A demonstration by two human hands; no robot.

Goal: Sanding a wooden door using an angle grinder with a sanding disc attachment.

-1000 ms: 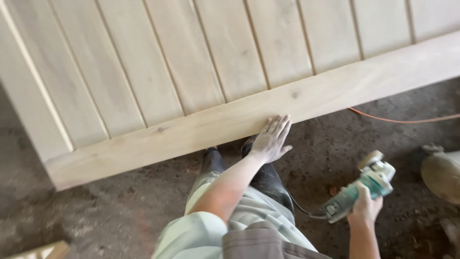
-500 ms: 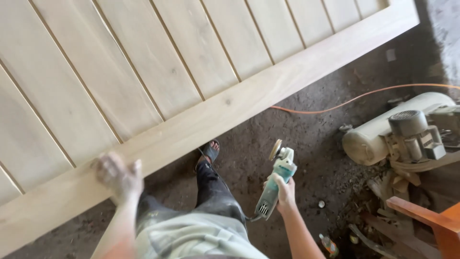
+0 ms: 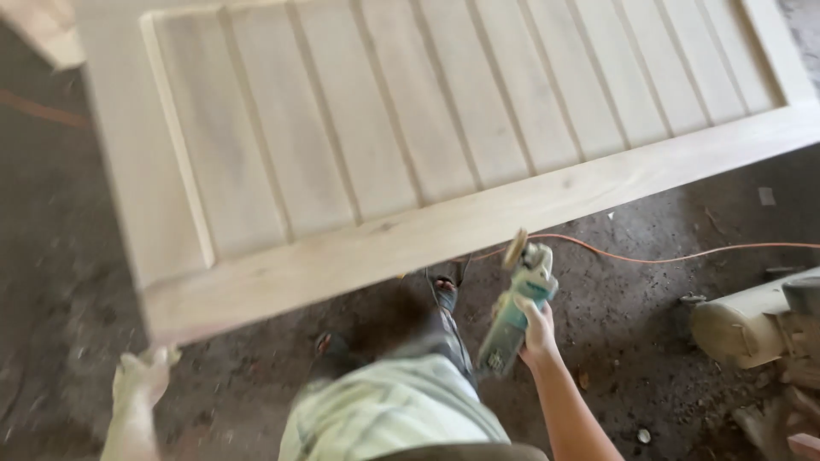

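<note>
Head view: left hand [image 3: 141,376] off door frame rail now, dropped to near-left corner of wooden door panel [image 3: 444,154], fingers loosely spread, blurred. Right hand [image 3: 536,329] still wrapped round angle grinder [image 3: 515,303], disc just below near rail; sanding paused.

left hand [image 3: 143,376] open, right hand [image 3: 538,329] gripping
</note>
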